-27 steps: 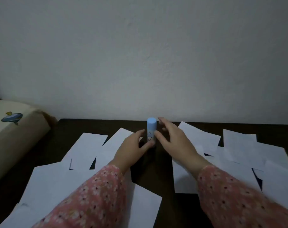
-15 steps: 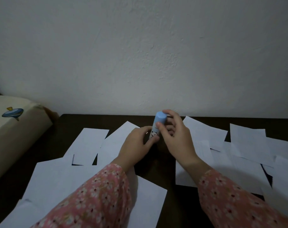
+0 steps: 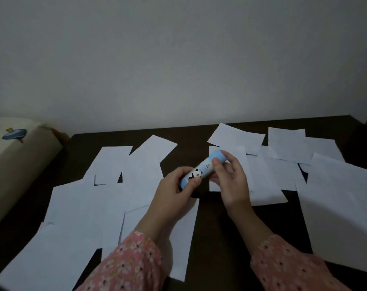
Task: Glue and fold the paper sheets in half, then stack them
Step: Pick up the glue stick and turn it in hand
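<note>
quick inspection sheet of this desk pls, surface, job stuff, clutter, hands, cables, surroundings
surface: dark table, mostly covered by paper
job's things: white paper sheets lying flat and overlapping on both sides, none visibly folded; blue glue stick with a panda label, held tilted above the table, cap on
clutter: nothing seen
grippers: left hand grips the stick's lower end; right hand pinches its cap end
cables: nothing seen
surroundings: plain wall behind; beige cushion to the left
</note>
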The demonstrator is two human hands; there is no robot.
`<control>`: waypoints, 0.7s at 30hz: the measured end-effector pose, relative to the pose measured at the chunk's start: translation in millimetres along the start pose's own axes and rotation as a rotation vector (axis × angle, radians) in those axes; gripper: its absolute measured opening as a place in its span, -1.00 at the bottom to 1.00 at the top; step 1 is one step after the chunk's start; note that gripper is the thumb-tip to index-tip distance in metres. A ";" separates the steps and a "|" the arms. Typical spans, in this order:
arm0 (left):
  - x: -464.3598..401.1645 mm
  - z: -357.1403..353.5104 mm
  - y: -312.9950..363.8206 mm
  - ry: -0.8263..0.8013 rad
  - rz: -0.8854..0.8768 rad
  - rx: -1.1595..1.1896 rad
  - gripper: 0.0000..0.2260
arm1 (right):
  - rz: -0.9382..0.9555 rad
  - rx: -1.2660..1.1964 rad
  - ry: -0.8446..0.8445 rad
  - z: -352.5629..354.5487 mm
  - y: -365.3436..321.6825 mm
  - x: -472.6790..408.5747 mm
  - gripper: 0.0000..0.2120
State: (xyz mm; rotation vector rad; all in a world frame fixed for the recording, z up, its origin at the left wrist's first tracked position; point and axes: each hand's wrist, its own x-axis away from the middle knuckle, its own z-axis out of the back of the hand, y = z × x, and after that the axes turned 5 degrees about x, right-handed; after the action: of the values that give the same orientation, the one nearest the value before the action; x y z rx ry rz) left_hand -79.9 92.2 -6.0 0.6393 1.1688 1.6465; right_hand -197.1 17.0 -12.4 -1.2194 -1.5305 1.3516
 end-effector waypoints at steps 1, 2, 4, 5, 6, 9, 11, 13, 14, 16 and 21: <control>3.2 1.1 0.1 0.025 0.003 0.051 -0.87 | -0.009 -0.014 0.002 -3.4 0.4 0.1 -0.82; 4.9 2.5 0.2 0.052 0.009 0.101 -0.86 | -0.015 -0.025 0.000 -7.5 -0.1 -1.2 -0.81; 5.6 5.0 -0.3 0.095 0.021 0.174 -0.83 | -0.035 -0.041 0.005 -16.0 -1.3 -5.9 -0.75; 4.4 6.2 -0.8 0.105 0.021 0.183 -0.83 | -0.046 -0.055 0.013 -19.5 -0.4 -9.1 -0.71; 2.8 7.3 -1.2 0.107 0.018 0.177 -0.83 | -0.058 -0.069 0.023 -22.3 1.4 -12.1 -0.68; -0.6 11.5 -1.6 0.104 0.009 0.144 -0.90 | -0.087 -0.092 0.052 -26.0 6.4 -18.3 -0.59; -2.1 14.7 -2.5 0.103 0.006 0.117 -0.93 | -0.112 -0.099 0.039 -27.1 7.7 -22.0 -0.58; -3.1 17.2 -4.8 0.107 0.010 0.082 -0.95 | -0.156 -0.099 0.017 -28.9 8.6 -24.5 -0.58; -3.5 18.1 -5.9 0.117 0.017 0.063 -0.95 | -0.185 -0.106 0.002 -30.2 9.0 -25.9 -0.58; -3.0 19.8 -8.0 0.132 0.038 0.029 -0.97 | -0.241 -0.110 -0.034 -33.3 9.2 -28.7 -0.65; 2.9 18.8 -12.2 0.179 0.046 -0.038 -0.88 | -0.373 -0.015 -0.033 -40.0 12.6 -33.6 -0.76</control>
State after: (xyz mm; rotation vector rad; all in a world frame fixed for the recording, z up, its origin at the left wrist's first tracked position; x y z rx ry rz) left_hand -60.4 102.9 -9.9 0.5054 1.2548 1.7898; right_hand -147.9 -4.5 -16.3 -0.8675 -1.6939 1.1187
